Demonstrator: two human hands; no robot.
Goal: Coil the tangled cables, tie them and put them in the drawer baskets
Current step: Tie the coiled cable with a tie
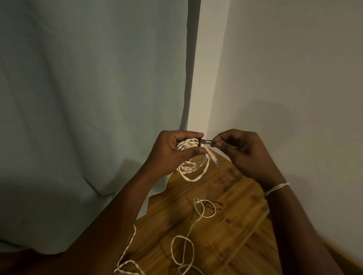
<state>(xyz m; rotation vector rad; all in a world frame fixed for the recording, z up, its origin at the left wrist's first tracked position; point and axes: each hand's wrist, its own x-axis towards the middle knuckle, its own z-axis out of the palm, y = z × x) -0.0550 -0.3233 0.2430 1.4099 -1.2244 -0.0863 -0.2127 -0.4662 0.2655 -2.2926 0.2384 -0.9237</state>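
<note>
loose cable [187, 246] lies below left grip [170, 149] holding coiled cable [192, 160].

a pale curtain [81, 83] is hanging at left, plain wall [304, 71] at right, wooden table [229, 226] lying below in dim light.

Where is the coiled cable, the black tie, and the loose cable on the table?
coiled cable [192, 168], head view, lower hanging loops.
black tie [199, 142], head view, band wrapped round the coil.
loose cable [191, 228], head view, straight stretch on the table.
</note>
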